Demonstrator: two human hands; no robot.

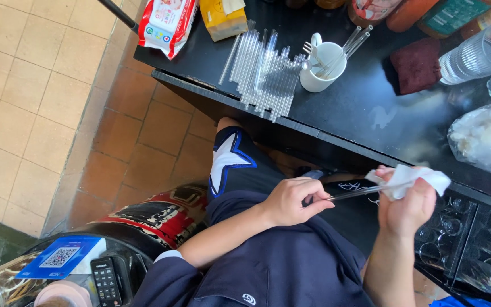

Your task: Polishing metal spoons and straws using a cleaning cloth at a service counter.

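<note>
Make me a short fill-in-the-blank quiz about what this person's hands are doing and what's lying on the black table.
1. The right hand wipes a clear glass straw with a white ____.
2. The left hand grips the straw's other ____.
3. More clear straws lie in a row on the black table beside a white ____.
4. That vessel holds straws and a metal ____.

Missing words: cloth; end; mug; fork

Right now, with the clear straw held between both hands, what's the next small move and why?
Probably slide the white wipe in the right hand further along the thin clear glass straw. The left hand pinches the straw's near end, and the wipe wraps only the far end, so most of its length looks unwiped.
</note>
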